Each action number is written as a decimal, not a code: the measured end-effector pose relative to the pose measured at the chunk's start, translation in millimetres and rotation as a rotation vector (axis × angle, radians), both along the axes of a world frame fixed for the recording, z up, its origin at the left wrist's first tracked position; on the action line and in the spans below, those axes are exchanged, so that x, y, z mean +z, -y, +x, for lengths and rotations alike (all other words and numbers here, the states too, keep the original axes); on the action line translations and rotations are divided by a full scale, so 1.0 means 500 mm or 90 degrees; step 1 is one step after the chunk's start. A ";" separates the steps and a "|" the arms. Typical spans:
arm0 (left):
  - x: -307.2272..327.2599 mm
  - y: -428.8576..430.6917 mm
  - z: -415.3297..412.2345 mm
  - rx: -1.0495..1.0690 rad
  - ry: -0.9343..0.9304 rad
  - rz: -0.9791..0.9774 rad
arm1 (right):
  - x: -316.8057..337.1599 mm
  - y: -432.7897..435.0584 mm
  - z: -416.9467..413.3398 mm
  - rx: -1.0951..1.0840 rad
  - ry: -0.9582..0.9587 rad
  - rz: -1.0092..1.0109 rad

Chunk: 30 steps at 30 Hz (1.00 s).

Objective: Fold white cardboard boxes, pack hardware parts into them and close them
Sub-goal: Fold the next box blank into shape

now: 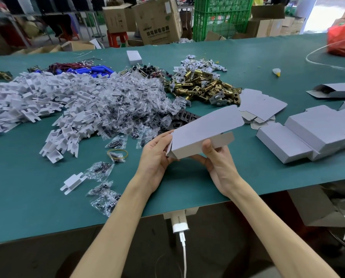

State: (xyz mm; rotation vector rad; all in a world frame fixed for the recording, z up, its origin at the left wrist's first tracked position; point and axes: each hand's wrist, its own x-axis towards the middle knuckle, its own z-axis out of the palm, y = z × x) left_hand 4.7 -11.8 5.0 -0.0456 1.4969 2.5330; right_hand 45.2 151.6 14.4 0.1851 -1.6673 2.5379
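Over the green table mat (187,181), a partly folded white cardboard box (203,127) is held up off the surface, its far end flap open and pointing toward two o'clock. The left hand (157,157) grips the near end, its fingers curled onto the end flap. The right hand (217,163) clamps the long side, thumb pressed on the wall and fingers hidden beneath.

From the box, a heap of white plastic brackets (47,101) lies at nine to ten o'clock. Clear bags of small dark parts (131,105) lie at eleven, and brass-coloured metal latch parts (205,87) at twelve. Flat white cardboard blanks (262,107) lie at one o'clock. Closed white boxes (312,133) sit grouped at three. A yellow rubber band (117,153) lies at eight o'clock.
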 end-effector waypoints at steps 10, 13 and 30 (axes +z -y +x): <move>-0.001 0.000 -0.002 0.017 0.014 -0.016 | -0.001 0.000 0.001 0.036 0.002 0.027; -0.004 0.004 -0.003 0.015 0.014 -0.009 | 0.000 0.000 0.001 0.039 0.008 0.043; -0.003 -0.010 0.004 -0.009 -0.049 -0.090 | -0.004 0.000 -0.001 -0.009 0.001 0.050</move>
